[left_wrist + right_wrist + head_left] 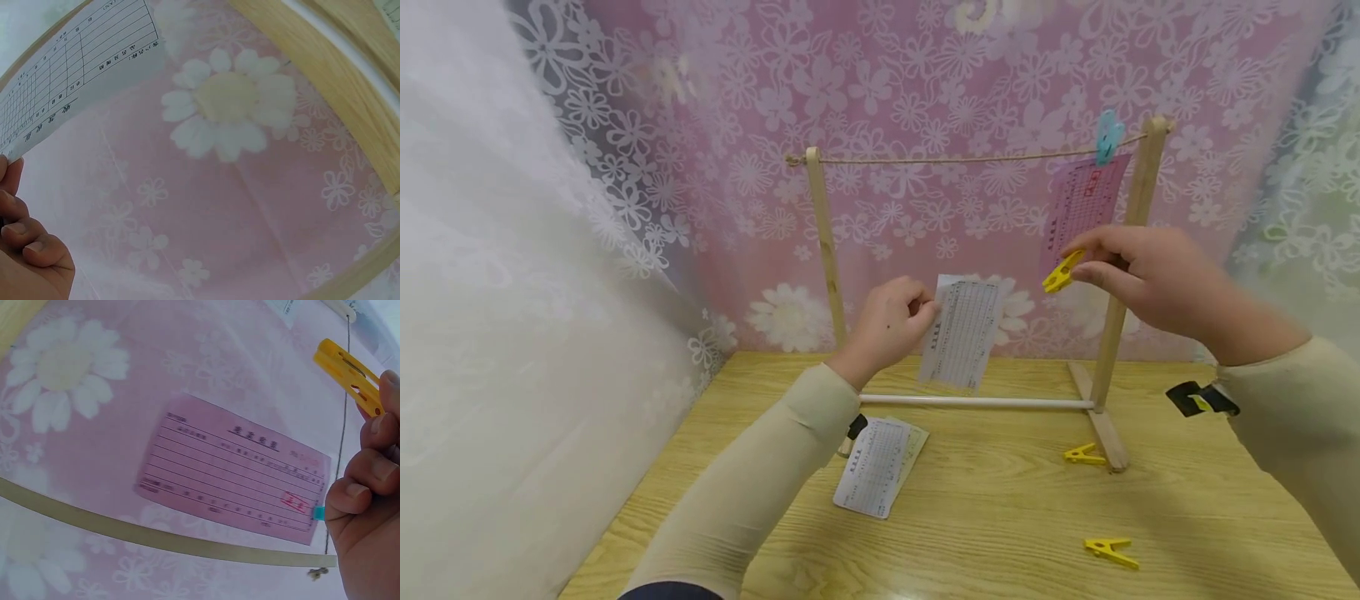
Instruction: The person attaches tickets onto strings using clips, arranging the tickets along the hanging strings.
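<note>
My left hand [891, 323] pinches a white printed form [962, 333] by its upper left edge, so the sheet hangs below the string. In the left wrist view the form [69, 75] spreads out from the fingertips. My right hand [1157, 279] holds a yellow clothespin [1063, 272] between thumb and fingers, in front of a pink form [1093, 192]. That pink form hangs from the string [955, 159] by a light blue clothespin [1108, 137] near the right post. The right wrist view shows the yellow clothespin [350, 376] above the pink form.
A wooden stand with a left post [826, 242], a right post [1138, 192] and a white crossbar [977, 402] carries the string. Overlapping forms [874, 467] lie on the table [985, 517]. Two yellow clothespins, one [1084, 454] by the stand's foot, another [1111, 552] nearer, lie at right.
</note>
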Tool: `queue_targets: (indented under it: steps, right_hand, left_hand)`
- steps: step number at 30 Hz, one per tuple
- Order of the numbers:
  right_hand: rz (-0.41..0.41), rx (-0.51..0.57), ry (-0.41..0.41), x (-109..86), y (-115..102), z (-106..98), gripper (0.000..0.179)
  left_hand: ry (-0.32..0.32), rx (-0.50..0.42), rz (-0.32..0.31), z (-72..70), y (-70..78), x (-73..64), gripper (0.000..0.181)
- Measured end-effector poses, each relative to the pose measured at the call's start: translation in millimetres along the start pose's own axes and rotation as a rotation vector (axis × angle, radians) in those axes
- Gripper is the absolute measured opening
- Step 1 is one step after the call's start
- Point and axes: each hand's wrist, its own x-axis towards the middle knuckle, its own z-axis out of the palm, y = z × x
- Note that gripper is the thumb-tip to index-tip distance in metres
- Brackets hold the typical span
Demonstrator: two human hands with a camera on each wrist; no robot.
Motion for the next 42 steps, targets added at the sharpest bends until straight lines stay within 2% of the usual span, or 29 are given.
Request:
queue_targets:
  steps: [4,10,17,26,35,42]
  right_hand:
    - [-0.011,-0.016,-0.011,15.6,-4,-12,0.021]
    - [-0.051,-0.059,0.016,44.2,-12,-28,0.020]
    - [0.019,-0.094,-0.011,78.1,-16,-44,0.025]
    - [0.047,-0.115,-0.003,107.4,-18,-50,0.032]
    - [0.173,-0.135,0.002,126.7,-16,-56,0.039]
    - [0.205,-0.169,-0.060,132.4,-11,-58,0.041]
  left_hand:
    - [0.012,-0.012,-0.024,-3.4,5.9,9.5,0.022]
    - [0.020,-0.026,-0.059,-5.6,13.4,23.4,0.020]
    - [0.078,-0.102,-0.065,-7.6,19.7,39.8,0.020]
    - [0.132,0.002,-0.077,-5.9,24.8,58.5,0.020]
    - [0.156,0.004,-0.132,-5.5,35.0,72.6,0.020]
    - [0.176,0.028,-0.168,-4.7,48.2,84.6,0.018]
